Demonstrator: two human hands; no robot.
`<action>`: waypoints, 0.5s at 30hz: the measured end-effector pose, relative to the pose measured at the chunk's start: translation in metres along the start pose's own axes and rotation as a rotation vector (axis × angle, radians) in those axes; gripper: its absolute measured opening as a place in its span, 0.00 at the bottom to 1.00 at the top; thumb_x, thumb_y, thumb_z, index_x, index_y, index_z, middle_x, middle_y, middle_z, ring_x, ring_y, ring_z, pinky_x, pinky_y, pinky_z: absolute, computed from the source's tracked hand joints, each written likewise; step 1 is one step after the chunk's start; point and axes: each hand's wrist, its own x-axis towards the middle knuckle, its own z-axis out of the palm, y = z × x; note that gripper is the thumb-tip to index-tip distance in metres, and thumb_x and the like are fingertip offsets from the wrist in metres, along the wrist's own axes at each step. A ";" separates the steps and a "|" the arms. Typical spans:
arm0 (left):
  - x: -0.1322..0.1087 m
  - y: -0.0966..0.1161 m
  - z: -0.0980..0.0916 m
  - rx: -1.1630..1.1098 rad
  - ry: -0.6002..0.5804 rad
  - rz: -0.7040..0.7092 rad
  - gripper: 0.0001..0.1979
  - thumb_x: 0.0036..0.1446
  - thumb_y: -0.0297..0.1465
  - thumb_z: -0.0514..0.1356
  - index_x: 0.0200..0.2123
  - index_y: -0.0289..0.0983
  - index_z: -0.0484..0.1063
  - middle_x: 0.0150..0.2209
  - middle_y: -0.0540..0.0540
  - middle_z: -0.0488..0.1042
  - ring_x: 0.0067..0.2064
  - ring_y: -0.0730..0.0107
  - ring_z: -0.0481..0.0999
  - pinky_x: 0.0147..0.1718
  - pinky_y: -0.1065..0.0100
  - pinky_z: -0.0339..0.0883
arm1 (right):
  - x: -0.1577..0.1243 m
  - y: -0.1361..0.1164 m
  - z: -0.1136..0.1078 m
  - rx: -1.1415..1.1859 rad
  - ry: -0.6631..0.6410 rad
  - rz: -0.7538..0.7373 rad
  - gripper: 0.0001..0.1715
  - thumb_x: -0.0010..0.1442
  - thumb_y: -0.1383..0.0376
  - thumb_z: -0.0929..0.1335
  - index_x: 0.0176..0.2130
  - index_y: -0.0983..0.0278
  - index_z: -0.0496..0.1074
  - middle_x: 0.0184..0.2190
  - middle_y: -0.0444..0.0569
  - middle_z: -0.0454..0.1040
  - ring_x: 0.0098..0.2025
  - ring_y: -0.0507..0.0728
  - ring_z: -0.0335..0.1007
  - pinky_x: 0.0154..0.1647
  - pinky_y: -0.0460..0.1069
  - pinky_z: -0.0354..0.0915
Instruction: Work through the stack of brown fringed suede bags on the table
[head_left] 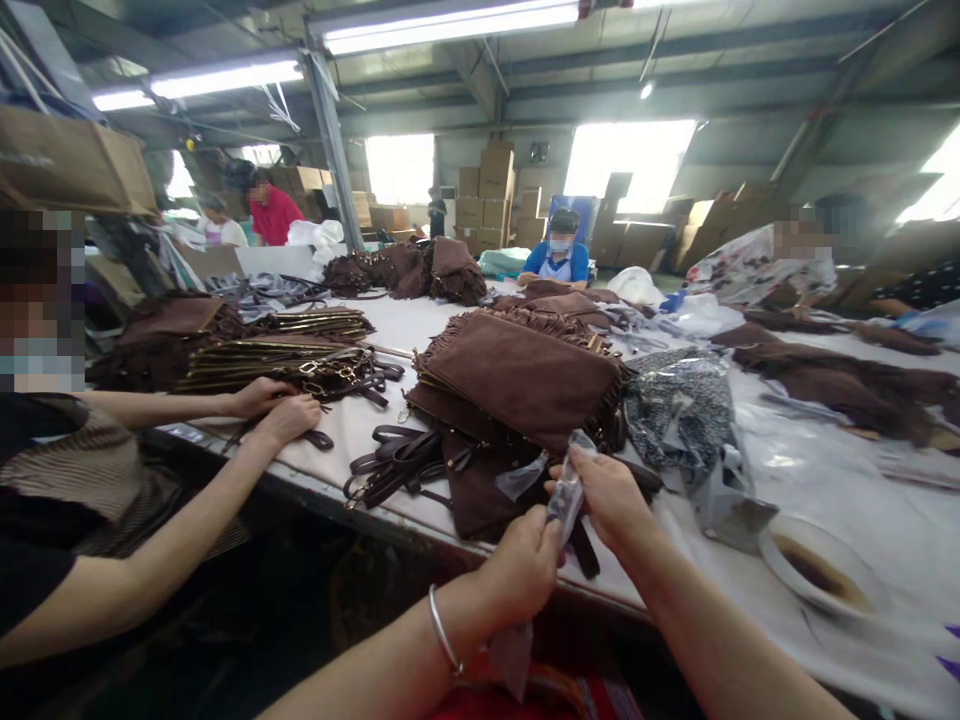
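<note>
Firstly, at far left, note a co-worker's hands (274,412) beside a row of zippered pouches (259,360), with metal clasps (312,370) and straps bunched at the near end. Could catch one clasp on another there, given so much crossing, and drag several toward the edge of the desk (330,460).

Next, find loose dark straps (397,460) heaped close to that edge: prone to snagging or sliding off if brushed by a forearm. Just right of those, see an uneven pile of brown pouches (517,375), topped by a fringed one slanting nearward. Likely to slip if nudged, being stacked askew.

Then, past a silver bracelet (445,630), come to the left hand (529,565), pinched closed on the lower end of a clear plastic sleeve (568,492) above the desk's near edge. At the upper end, note the right hand (600,485), likewise clasped around the sleeve. Cannot tell what lies inside, because of folds and glare. Might tear the thin film by pulling unevenly, or lose grip through slickness. Mind also a dark strap end (585,555) just below, easily hooked by a finger.

Farther right, see a bag of speckled material (679,400) close against the pile, apt to spill if bumped. Lastly, beware a pale bowl (768,545) of brown liquid (817,572) near the right forearm: liable to tip and stain after one careless elbow.
</note>
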 end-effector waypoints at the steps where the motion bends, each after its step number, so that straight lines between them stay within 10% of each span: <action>1: -0.003 -0.003 -0.001 0.036 0.021 0.014 0.19 0.59 0.48 0.53 0.32 0.38 0.63 0.22 0.54 0.61 0.22 0.76 0.59 0.23 0.71 0.55 | 0.005 -0.002 -0.004 -0.052 -0.019 -0.021 0.21 0.47 0.52 0.75 0.24 0.66 0.70 0.16 0.46 0.73 0.17 0.54 0.69 0.17 0.47 0.65; 9: -0.019 -0.033 0.006 -0.013 0.036 -0.061 0.22 0.60 0.53 0.49 0.32 0.39 0.61 0.21 0.56 0.58 0.20 0.77 0.55 0.20 0.72 0.50 | 0.038 -0.050 -0.044 0.063 0.199 -0.118 0.12 0.59 0.59 0.67 0.29 0.64 0.69 0.17 0.41 0.70 0.17 0.50 0.68 0.20 0.46 0.69; 15: -0.018 -0.026 0.012 -0.044 0.038 0.015 0.21 0.59 0.51 0.51 0.34 0.38 0.63 0.19 0.57 0.57 0.19 0.77 0.56 0.21 0.71 0.52 | -0.016 0.001 -0.030 -0.115 -0.026 0.109 0.19 0.54 0.52 0.72 0.32 0.66 0.72 0.24 0.47 0.76 0.24 0.53 0.73 0.22 0.45 0.68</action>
